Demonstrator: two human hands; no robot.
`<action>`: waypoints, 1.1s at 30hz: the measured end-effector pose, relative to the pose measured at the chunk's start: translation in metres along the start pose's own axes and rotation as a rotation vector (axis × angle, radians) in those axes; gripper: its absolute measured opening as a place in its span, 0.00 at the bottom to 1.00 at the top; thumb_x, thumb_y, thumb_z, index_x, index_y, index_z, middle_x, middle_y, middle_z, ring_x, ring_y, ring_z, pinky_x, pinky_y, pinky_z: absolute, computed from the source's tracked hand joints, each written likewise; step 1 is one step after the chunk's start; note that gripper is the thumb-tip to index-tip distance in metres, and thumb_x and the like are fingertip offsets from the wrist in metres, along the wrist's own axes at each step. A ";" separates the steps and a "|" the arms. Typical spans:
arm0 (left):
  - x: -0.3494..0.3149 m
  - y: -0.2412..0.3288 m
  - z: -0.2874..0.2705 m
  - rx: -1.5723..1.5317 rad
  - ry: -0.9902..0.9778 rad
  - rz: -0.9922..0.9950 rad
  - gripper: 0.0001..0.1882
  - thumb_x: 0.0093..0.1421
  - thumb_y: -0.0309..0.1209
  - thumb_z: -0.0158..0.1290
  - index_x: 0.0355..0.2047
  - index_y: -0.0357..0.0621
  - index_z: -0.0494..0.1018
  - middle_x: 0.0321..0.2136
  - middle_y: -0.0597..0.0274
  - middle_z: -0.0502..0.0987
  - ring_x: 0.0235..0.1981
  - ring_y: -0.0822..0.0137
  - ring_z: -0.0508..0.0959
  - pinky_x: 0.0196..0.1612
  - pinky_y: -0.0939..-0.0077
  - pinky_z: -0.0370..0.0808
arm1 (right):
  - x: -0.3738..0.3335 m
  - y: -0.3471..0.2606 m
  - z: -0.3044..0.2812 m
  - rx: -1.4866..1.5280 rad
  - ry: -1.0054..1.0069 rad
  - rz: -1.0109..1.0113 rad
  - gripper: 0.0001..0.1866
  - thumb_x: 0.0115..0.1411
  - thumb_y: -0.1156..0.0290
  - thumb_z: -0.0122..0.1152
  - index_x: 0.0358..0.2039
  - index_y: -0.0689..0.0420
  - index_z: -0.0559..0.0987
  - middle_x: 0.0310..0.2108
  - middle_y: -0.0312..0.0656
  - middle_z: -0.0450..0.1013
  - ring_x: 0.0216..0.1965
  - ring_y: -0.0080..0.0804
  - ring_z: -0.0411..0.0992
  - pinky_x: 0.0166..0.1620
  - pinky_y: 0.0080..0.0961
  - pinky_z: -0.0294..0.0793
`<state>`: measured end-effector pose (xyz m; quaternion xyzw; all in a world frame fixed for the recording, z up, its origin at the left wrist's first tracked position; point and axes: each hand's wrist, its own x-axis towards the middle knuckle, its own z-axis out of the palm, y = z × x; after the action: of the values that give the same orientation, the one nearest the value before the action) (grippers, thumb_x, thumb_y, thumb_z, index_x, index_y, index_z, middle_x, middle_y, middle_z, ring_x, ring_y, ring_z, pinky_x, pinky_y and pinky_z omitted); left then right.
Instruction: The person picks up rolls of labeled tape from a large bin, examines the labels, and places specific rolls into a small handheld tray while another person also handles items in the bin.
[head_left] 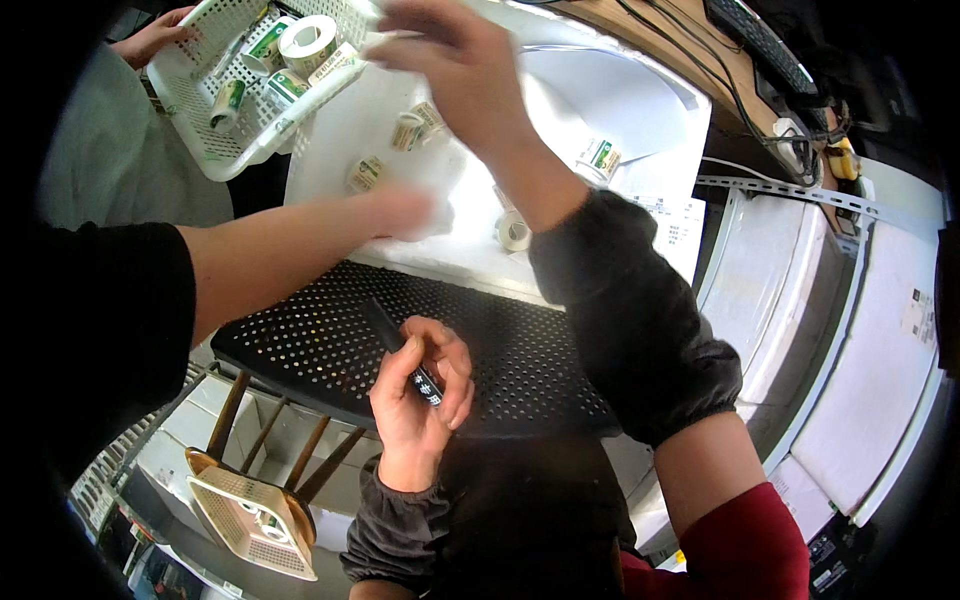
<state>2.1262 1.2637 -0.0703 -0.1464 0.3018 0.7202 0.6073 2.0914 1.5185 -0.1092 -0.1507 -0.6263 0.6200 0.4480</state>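
My left hand (415,405) is closed around a black marker pen (384,325), which points up and away over a black perforated board (300,335). Stretched far forward, my right hand (455,65) is blurred, with its fingers spread and nothing visible in them. Its fingertips are near the rim of a white plastic basket (225,155) holding several label rolls (307,40). On the white tabletop (330,130) lie more rolls, such as one with green print (604,158) and a plain-ended one (513,231) beside my right sleeve.
A co-worker's blurred hand (400,212) reaches in from the left over the tabletop; another hand (155,38) grips the basket. Lower left, a cream basket (225,520) rests on a wooden stool (305,455). Cables (700,50) and a keyboard (765,45) occupy the upper right; white boxes (860,370) stand right.
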 end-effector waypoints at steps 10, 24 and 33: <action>0.000 -0.001 -0.001 -0.052 -0.037 -0.015 0.14 0.61 0.37 0.46 0.34 0.36 0.66 0.23 0.47 0.72 0.07 0.72 0.63 0.08 0.83 0.59 | -0.137 0.078 -0.121 -0.388 0.469 0.795 0.12 0.54 0.81 0.45 0.38 0.63 0.75 0.33 0.46 0.75 0.33 0.30 0.75 0.32 0.21 0.75; 0.000 -0.002 -0.002 0.050 -0.012 -0.004 0.14 0.62 0.39 0.44 0.33 0.39 0.61 0.21 0.55 0.67 0.06 0.73 0.61 0.06 0.82 0.62 | -0.174 0.119 -0.106 -1.342 -0.364 0.799 0.24 0.48 0.66 0.66 0.42 0.61 0.68 0.38 0.51 0.70 0.45 0.43 0.70 0.45 0.36 0.71; -0.001 -0.004 0.005 -0.006 0.050 0.021 0.14 0.60 0.37 0.47 0.34 0.36 0.65 0.22 0.49 0.71 0.07 0.72 0.63 0.08 0.83 0.60 | -0.177 0.137 -0.114 -1.375 -0.499 0.809 0.21 0.49 0.66 0.63 0.40 0.61 0.67 0.38 0.48 0.70 0.38 0.42 0.73 0.38 0.34 0.74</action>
<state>2.1308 1.2664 -0.0666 -0.1629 0.3163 0.7234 0.5917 2.2245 1.4848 -0.3194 -0.4620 -0.8433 0.2280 -0.1530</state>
